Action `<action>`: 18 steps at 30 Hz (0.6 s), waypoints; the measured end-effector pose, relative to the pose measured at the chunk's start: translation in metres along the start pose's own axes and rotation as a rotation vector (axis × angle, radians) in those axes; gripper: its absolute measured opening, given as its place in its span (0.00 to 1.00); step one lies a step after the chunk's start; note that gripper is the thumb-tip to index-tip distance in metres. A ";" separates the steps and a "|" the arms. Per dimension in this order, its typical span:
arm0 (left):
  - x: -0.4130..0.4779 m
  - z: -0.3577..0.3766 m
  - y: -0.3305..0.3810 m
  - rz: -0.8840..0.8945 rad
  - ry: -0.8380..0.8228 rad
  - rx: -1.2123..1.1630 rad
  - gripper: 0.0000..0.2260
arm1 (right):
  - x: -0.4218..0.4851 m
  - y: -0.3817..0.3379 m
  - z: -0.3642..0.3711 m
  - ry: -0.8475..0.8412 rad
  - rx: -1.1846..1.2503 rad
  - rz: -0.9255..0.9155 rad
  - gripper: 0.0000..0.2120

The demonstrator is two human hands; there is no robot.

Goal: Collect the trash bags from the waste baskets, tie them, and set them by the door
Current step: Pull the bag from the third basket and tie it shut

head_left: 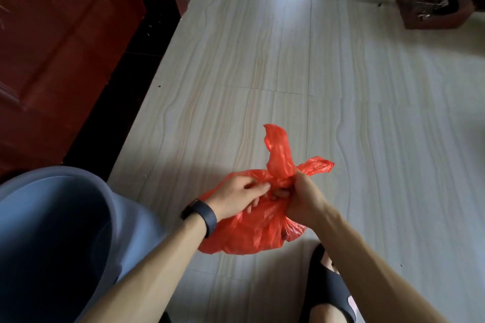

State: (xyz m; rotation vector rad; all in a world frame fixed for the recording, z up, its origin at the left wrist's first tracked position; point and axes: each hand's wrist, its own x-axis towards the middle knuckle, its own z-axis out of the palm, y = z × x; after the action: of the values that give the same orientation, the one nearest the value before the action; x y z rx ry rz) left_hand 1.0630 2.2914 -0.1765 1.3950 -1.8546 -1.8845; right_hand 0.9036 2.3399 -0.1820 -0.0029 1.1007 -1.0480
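Trash bags: one. A red bag (pixel 252 233) sits low in front of the crouching person, over the pale tile floor (pixel 288 73). Whether its bottom rests on the tiles cannot be told. It lies just right of the basket (pixel 110 207) and near the door (pixel 57 34).

Bag ears: two. One ear (pixel 278 155) stands upright above the gathered neck. The other ear (pixel 317 166) sticks out to the right. Both rise from the point where the hands meet.

Hands: two, both on the bag. The left hand (pixel 236 196) lies over the top of the bag, fingers curled and pinching the plastic at the neck. The right hand (pixel 301 199) is clenched round the gathered neck just below the ears.

Baskets: one, grey, at the person's left, with the left forearm crossing in front of it.

Doors: one, dark red, panelled, at far left.

Other items: one black wristband (pixel 203 214) on the left wrist. One black sandal (pixel 328 286) on a foot just below the bag. One reddish box (pixel 430 16) of clutter at far right, well apart from the bag.
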 end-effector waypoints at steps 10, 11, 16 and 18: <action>0.008 -0.034 0.011 -0.471 -0.317 -0.615 0.17 | -0.016 -0.006 -0.020 -0.171 -0.719 -0.339 0.06; 0.007 -0.034 0.013 -0.465 -0.314 -0.576 0.18 | -0.014 -0.004 -0.020 -0.111 -0.769 -0.428 0.05; 0.005 -0.031 0.026 -0.477 -0.313 -0.390 0.26 | -0.008 0.009 -0.021 0.091 -0.767 -0.601 0.15; 0.004 -0.032 0.030 -0.485 -0.328 -0.347 0.28 | -0.006 0.013 -0.021 0.131 -0.727 -0.610 0.14</action>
State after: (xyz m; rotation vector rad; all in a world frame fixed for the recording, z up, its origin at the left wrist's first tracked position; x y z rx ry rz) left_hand 1.0682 2.2601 -0.1466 1.5821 -1.2671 -2.6520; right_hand 0.8967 2.3609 -0.1944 -0.9091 1.6016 -1.1252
